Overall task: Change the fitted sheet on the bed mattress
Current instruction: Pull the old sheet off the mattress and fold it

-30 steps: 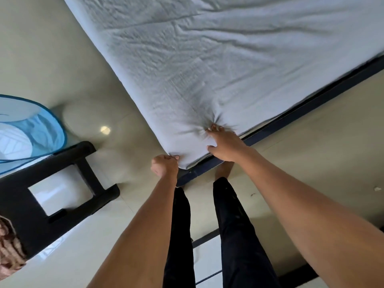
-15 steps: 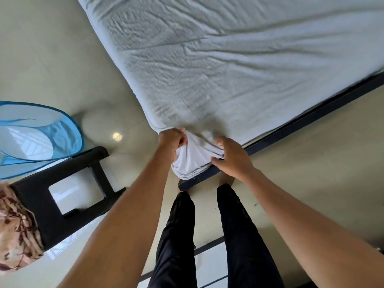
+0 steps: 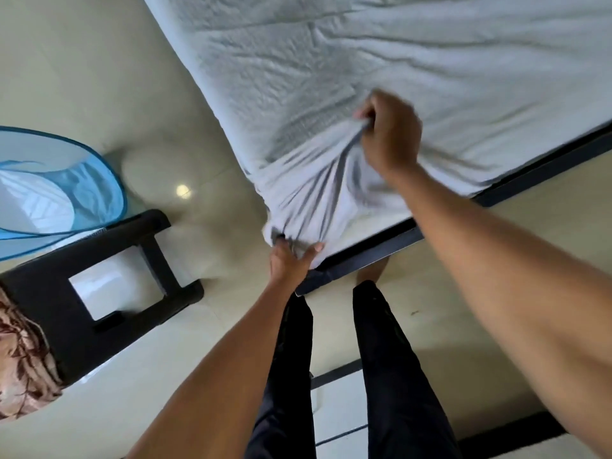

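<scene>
A pale grey fitted sheet (image 3: 414, 67) covers the mattress, whose near corner points at me. My right hand (image 3: 390, 134) grips a bunch of the sheet on top of the mattress, a little in from the corner, and lifts it into taut folds. My left hand (image 3: 289, 260) pinches the sheet's hem at the very corner, low by the dark bed frame (image 3: 381, 250). A strip of white mattress (image 3: 374, 220) shows under the raised sheet along the near edge.
A black stool (image 3: 99, 260) stands on the cream tiled floor at the left, with patterned brown cloth (image 3: 20, 359) beside it. A blue mesh hamper (image 3: 56, 187) lies behind it. My legs in black trousers (image 3: 291, 376) stand at the bed's corner.
My right hand moved up from the corner onto the mattress top and bunched the sheet there. My left hand dropped to the corner's lower hem. The sheet has come up off the corner.
</scene>
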`<action>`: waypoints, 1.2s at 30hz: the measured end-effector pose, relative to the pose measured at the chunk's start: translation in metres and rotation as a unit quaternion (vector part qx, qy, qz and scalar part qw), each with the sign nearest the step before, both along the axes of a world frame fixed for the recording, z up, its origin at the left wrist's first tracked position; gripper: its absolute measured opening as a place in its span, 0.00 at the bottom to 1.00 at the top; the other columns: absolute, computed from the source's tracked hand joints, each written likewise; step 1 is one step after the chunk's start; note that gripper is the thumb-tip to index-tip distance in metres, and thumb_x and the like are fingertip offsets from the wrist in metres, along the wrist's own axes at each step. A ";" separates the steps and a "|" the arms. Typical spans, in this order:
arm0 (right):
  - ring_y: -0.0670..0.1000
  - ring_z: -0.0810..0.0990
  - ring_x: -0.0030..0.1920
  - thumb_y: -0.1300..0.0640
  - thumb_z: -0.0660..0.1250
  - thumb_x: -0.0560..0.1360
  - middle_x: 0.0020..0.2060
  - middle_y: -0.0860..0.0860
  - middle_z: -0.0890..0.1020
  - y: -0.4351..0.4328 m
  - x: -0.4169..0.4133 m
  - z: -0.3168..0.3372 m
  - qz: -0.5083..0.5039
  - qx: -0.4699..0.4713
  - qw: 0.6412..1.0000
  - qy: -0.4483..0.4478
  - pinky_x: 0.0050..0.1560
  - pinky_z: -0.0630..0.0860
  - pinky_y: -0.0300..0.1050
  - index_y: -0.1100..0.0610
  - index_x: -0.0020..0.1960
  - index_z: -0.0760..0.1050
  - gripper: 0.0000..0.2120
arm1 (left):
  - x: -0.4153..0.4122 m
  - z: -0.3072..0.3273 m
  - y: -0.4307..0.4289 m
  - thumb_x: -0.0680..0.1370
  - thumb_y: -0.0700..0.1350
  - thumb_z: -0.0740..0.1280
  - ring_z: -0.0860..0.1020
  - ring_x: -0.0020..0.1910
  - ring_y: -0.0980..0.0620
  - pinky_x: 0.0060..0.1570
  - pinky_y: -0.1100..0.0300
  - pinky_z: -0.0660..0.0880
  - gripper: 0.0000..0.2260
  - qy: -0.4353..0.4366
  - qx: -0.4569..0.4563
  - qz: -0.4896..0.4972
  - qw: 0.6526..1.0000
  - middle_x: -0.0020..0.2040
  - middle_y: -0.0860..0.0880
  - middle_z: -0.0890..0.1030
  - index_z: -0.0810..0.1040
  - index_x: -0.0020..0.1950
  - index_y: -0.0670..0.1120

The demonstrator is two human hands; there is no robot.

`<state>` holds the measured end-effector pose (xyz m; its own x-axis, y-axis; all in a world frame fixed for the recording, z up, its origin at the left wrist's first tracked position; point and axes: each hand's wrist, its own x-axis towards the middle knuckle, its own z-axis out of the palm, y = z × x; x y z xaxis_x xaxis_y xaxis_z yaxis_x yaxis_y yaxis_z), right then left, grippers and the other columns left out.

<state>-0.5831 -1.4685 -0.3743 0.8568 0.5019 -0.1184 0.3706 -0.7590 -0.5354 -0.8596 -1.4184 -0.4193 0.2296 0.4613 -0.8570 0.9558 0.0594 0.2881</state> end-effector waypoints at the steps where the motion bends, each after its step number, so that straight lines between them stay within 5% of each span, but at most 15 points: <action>1: 0.59 0.81 0.48 0.63 0.61 0.67 0.44 0.51 0.84 0.017 0.015 0.007 -0.001 0.018 1.000 -0.023 0.43 0.72 0.50 0.54 0.46 0.80 0.12 | 0.010 -0.002 0.007 0.69 0.64 0.78 0.79 0.53 0.45 0.48 0.54 0.75 0.38 0.009 0.031 -0.035 0.999 0.58 0.46 0.79 0.70 0.67 0.42; 4: 0.60 0.80 0.50 0.64 0.60 0.68 0.48 0.53 0.81 0.041 0.020 0.010 0.068 -0.039 0.997 -0.018 0.45 0.73 0.51 0.54 0.49 0.78 0.13 | 0.022 0.005 0.031 0.78 0.54 0.72 0.80 0.54 0.37 0.49 0.51 0.76 0.21 0.051 0.066 -0.194 0.977 0.56 0.38 0.81 0.78 0.59 0.38; 7: 0.63 0.78 0.58 0.59 0.65 0.74 0.56 0.58 0.80 0.011 -0.010 -0.010 0.081 -0.129 0.981 0.122 0.54 0.74 0.54 0.57 0.59 0.77 0.14 | 0.046 0.033 0.051 0.81 0.48 0.66 0.82 0.50 0.38 0.43 0.55 0.75 0.12 -0.008 0.065 -0.233 0.970 0.50 0.37 0.83 0.82 0.53 0.39; 10: 0.61 0.78 0.61 0.56 0.69 0.74 0.61 0.59 0.79 -0.032 -0.040 -0.010 0.054 -0.049 0.983 0.167 0.61 0.74 0.52 0.61 0.68 0.74 0.23 | 0.126 0.050 0.089 0.81 0.47 0.65 0.84 0.43 0.41 0.39 0.52 0.77 0.15 -0.078 0.118 -0.190 0.972 0.42 0.37 0.84 0.80 0.43 0.37; 15: 0.55 0.76 0.68 0.58 0.69 0.79 0.67 0.56 0.78 -0.079 -0.053 0.009 -0.084 -0.005 0.984 0.159 0.70 0.70 0.48 0.60 0.72 0.71 0.23 | 0.251 0.069 0.159 0.81 0.52 0.67 0.83 0.48 0.43 0.37 0.61 0.61 0.19 -0.138 0.252 -0.188 0.939 0.41 0.35 0.81 0.80 0.41 0.37; 17: 0.57 0.76 0.68 0.58 0.69 0.78 0.67 0.56 0.79 -0.090 -0.043 0.009 -0.096 -0.032 0.981 0.167 0.70 0.71 0.50 0.61 0.72 0.71 0.23 | 0.250 0.071 0.150 0.83 0.54 0.61 0.82 0.49 0.44 0.41 0.57 0.65 0.22 -0.099 0.216 -0.270 0.933 0.43 0.37 0.80 0.81 0.48 0.35; 19: 0.59 0.76 0.68 0.59 0.69 0.78 0.68 0.57 0.78 -0.101 -0.029 0.015 -0.081 -0.079 0.976 0.187 0.71 0.71 0.53 0.61 0.73 0.71 0.24 | 0.228 0.073 0.127 0.82 0.58 0.53 0.79 0.58 0.40 0.53 0.51 0.70 0.28 -0.058 0.165 -0.353 0.919 0.57 0.36 0.81 0.78 0.65 0.38; 23: 0.58 0.74 0.71 0.57 0.69 0.77 0.70 0.57 0.76 -0.116 0.005 0.049 -0.054 -0.160 0.957 0.235 0.72 0.71 0.55 0.59 0.74 0.69 0.26 | 0.202 0.115 0.076 0.83 0.53 0.64 0.68 0.75 0.41 0.71 0.52 0.62 0.30 -0.002 0.075 -0.378 0.923 0.77 0.42 0.68 0.60 0.80 0.40; 27: 0.56 0.74 0.70 0.57 0.69 0.78 0.70 0.54 0.76 -0.137 0.041 0.107 -0.084 -0.147 0.956 0.238 0.70 0.72 0.50 0.57 0.73 0.71 0.24 | 0.229 0.161 0.030 0.84 0.51 0.61 0.72 0.72 0.39 0.68 0.51 0.68 0.25 0.014 0.072 -0.484 0.872 0.74 0.37 0.72 0.66 0.77 0.38; 31: 0.53 0.75 0.69 0.55 0.69 0.78 0.69 0.52 0.77 -0.180 0.076 0.148 -0.143 -0.116 0.961 0.208 0.70 0.71 0.48 0.55 0.71 0.72 0.22 | 0.314 0.208 -0.011 0.84 0.53 0.60 0.70 0.73 0.38 0.68 0.48 0.70 0.33 -0.065 0.058 -0.546 0.833 0.75 0.39 0.71 0.49 0.84 0.44; 36: 0.56 0.77 0.66 0.55 0.68 0.77 0.64 0.55 0.80 -0.256 0.160 0.132 -0.141 -0.161 0.954 0.210 0.67 0.72 0.46 0.56 0.69 0.75 0.20 | 0.439 0.209 -0.072 0.84 0.54 0.61 0.69 0.75 0.46 0.72 0.54 0.66 0.21 -0.148 0.082 -0.578 0.798 0.74 0.49 0.75 0.69 0.78 0.54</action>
<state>-0.4227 -1.7244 -0.2426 0.7961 0.1378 -0.5893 -0.0689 -0.9468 -0.3145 -0.4208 -1.4904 -0.2103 0.7643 -0.1045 -0.6364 0.2331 -0.8753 0.4237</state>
